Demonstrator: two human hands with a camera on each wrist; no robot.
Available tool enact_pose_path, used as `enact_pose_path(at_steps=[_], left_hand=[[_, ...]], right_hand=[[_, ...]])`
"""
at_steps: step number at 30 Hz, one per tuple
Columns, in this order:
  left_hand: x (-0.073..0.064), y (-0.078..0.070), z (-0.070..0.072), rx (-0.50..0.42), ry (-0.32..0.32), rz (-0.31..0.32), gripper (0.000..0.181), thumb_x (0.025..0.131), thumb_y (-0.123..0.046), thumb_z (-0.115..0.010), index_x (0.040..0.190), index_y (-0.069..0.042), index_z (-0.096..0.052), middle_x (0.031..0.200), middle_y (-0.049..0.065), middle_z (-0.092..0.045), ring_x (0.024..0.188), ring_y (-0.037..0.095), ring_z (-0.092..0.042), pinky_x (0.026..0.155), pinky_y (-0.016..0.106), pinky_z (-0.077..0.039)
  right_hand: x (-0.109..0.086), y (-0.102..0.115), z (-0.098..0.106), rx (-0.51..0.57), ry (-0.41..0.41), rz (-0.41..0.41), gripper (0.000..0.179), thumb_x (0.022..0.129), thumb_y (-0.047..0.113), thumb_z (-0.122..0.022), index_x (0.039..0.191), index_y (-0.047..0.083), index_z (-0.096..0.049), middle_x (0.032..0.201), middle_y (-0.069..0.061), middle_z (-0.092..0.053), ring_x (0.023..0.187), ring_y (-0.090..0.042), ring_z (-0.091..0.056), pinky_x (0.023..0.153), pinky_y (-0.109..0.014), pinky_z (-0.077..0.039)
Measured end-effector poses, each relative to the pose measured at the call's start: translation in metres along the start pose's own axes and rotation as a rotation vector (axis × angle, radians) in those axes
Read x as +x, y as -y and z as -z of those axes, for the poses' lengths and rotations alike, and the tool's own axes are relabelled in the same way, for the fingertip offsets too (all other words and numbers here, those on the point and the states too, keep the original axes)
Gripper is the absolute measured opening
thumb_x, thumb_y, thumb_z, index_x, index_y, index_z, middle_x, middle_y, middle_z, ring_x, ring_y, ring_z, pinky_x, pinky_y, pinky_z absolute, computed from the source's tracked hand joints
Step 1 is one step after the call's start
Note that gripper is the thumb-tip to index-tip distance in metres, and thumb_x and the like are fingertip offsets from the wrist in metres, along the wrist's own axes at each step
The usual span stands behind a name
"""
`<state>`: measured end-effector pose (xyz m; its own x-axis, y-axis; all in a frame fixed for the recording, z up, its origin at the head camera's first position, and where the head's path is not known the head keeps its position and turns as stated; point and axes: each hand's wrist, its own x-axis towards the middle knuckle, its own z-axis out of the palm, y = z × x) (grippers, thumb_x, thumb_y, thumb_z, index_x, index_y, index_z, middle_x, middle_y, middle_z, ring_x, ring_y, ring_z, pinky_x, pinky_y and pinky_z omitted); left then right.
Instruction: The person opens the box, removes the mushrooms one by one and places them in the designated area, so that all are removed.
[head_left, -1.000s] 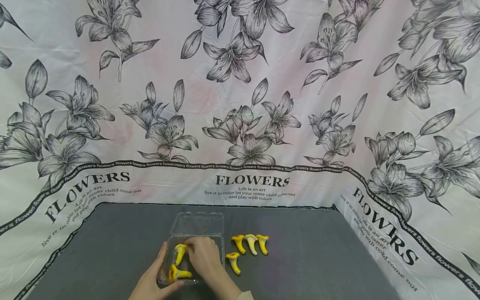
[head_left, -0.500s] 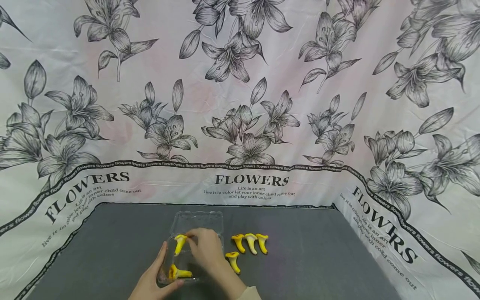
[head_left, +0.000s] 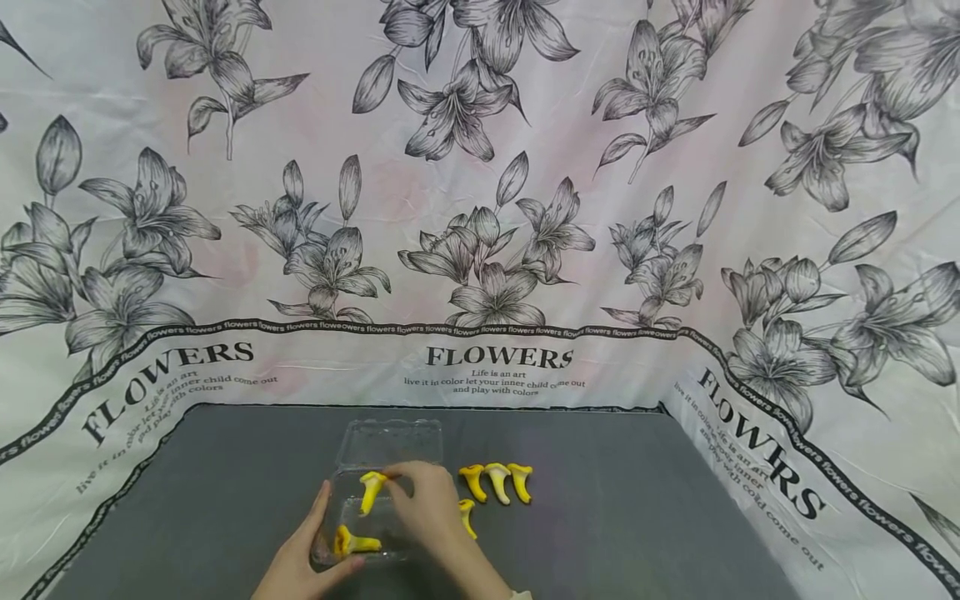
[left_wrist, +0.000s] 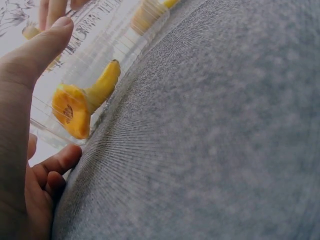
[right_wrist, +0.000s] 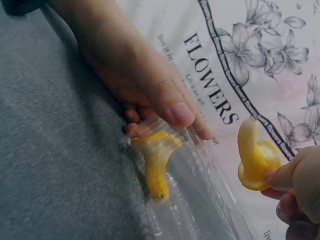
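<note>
A clear plastic clamshell box (head_left: 396,540) stands with its lid (head_left: 390,442) folded back. My left hand (head_left: 302,557) grips its near left corner, the thumb along the front edge. Inside, by that thumb, lies a yellow chanterelle mushroom (head_left: 357,542), stem pointing right; the left wrist view shows this mushroom (left_wrist: 75,112) through the wall. My right hand (head_left: 431,502) pinches a second chanterelle (head_left: 371,492) by the edge of its cap, over the far part of the box. The right wrist view shows that held mushroom (right_wrist: 251,162) raised, stem up in the picture.
Right of the box, a row of three chanterelles (head_left: 498,483) lies on the grey tabletop (head_left: 600,508). Another chanterelle (head_left: 467,517) lies nearer, partly behind my right forearm. A white flower-printed cloth (head_left: 495,367) encloses the back and sides.
My right hand has moved the pinched chanterelle toward the far side of the box, then slightly right. The left hand keeps its place on the box.
</note>
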<state>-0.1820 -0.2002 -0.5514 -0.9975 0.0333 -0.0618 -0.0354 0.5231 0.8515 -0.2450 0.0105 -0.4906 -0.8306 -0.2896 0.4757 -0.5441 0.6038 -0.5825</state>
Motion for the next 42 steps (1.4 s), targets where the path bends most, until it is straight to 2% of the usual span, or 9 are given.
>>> enact_pose_path(at_steps=[5, 10, 12, 15, 19, 22, 28, 32, 42], left_hand=[[0.000, 0.000, 0.000, 0.001, -0.004, -0.008, 0.120, 0.089, -0.041, -0.086, 0.173, -0.018, -0.004, 0.090, 0.004, -0.049, 0.068, 0.015, -0.048, 0.060, 0.028, -0.045], [-0.001, -0.001, 0.000, -0.006, -0.011, -0.018, 0.120, 0.088, -0.041, -0.087, 0.173, -0.018, -0.005, 0.095, 0.004, -0.047, 0.068, 0.015, -0.047, 0.061, 0.028, -0.045], [-0.001, -0.001, 0.000, -0.009, -0.010, -0.018, 0.121, 0.088, -0.040, -0.087, 0.173, -0.018, -0.005, 0.095, 0.004, -0.047, 0.068, 0.015, -0.047, 0.061, 0.028, -0.045], [0.000, -0.001, 0.000, -0.005, -0.006, -0.012, 0.121, 0.088, -0.041, -0.087, 0.173, -0.017, -0.004, 0.090, 0.004, -0.049, 0.068, 0.016, -0.048, 0.061, 0.028, -0.045], [0.001, 0.000, 0.001, -0.004, 0.000, 0.000, 0.121, 0.088, -0.042, -0.086, 0.173, -0.017, -0.004, 0.088, 0.004, -0.051, 0.068, 0.016, -0.048, 0.060, 0.028, -0.044], [0.001, 0.000, 0.001, -0.010, 0.004, 0.005, 0.121, 0.088, -0.042, -0.086, 0.173, -0.018, -0.004, 0.088, 0.004, -0.050, 0.067, 0.016, -0.047, 0.059, 0.028, -0.044], [0.000, 0.000, 0.000, -0.005, -0.001, 0.006, 0.121, 0.088, -0.042, -0.087, 0.173, -0.017, -0.004, 0.085, 0.005, -0.050, 0.067, 0.016, -0.047, 0.060, 0.028, -0.044], [-0.001, -0.001, 0.000, 0.012, -0.010, 0.007, 0.121, 0.088, -0.043, -0.086, 0.173, -0.017, -0.004, 0.104, 0.012, -0.055, 0.069, 0.018, -0.046, 0.063, 0.031, -0.044], [-0.003, -0.003, 0.000, 0.010, -0.015, -0.002, 0.120, 0.088, -0.042, -0.086, 0.173, -0.017, -0.004, 0.096, 0.003, -0.047, 0.071, 0.016, -0.046, 0.063, 0.029, -0.043]], right_hand=[[-0.009, -0.005, 0.008, -0.002, -0.040, -0.022, 0.010, 0.093, 0.014, -0.083, 0.101, 0.018, -0.086, 0.098, 0.006, -0.081, 0.050, 0.007, -0.043, 0.050, -0.016, -0.039], [-0.018, -0.010, 0.014, -0.027, -0.112, 0.043, 0.011, 0.091, 0.013, -0.085, 0.101, 0.018, -0.085, 0.095, 0.008, -0.081, 0.070, -0.005, -0.071, 0.064, -0.022, -0.054], [-0.021, -0.011, 0.015, -0.021, -0.129, 0.061, 0.011, 0.091, 0.013, -0.085, 0.101, 0.017, -0.085, 0.094, 0.008, -0.081, 0.085, -0.009, -0.076, 0.073, -0.025, -0.058], [-0.024, -0.012, 0.016, 0.008, -0.141, 0.070, 0.010, 0.092, 0.012, -0.085, 0.101, 0.016, -0.085, 0.094, 0.007, -0.081, 0.086, -0.007, -0.076, 0.075, -0.026, -0.059], [-0.026, -0.013, 0.017, 0.052, -0.132, 0.070, 0.012, 0.091, 0.009, -0.085, 0.101, 0.016, -0.085, 0.096, 0.005, -0.081, 0.056, 0.006, -0.053, 0.058, -0.017, -0.048], [-0.026, -0.014, 0.019, 0.081, -0.117, 0.065, 0.015, 0.090, 0.006, -0.085, 0.102, 0.015, -0.085, 0.099, 0.004, -0.081, 0.050, 0.009, -0.033, 0.054, -0.014, -0.040], [-0.028, -0.018, 0.023, 0.109, -0.124, 0.031, 0.016, 0.089, 0.004, -0.085, 0.102, 0.014, -0.085, 0.098, 0.003, -0.081, 0.048, 0.013, -0.030, 0.045, -0.013, -0.032], [-0.026, -0.027, 0.029, 0.143, -0.141, 0.014, 0.016, 0.089, 0.002, -0.084, 0.102, 0.012, -0.085, 0.096, -0.001, -0.081, 0.042, 0.014, -0.020, 0.040, -0.010, -0.023], [-0.020, -0.059, 0.056, 0.180, -0.215, -0.110, 0.014, 0.091, 0.004, -0.083, 0.100, 0.014, -0.085, 0.093, -0.001, -0.080, 0.040, 0.009, -0.024, 0.040, -0.013, -0.024]])
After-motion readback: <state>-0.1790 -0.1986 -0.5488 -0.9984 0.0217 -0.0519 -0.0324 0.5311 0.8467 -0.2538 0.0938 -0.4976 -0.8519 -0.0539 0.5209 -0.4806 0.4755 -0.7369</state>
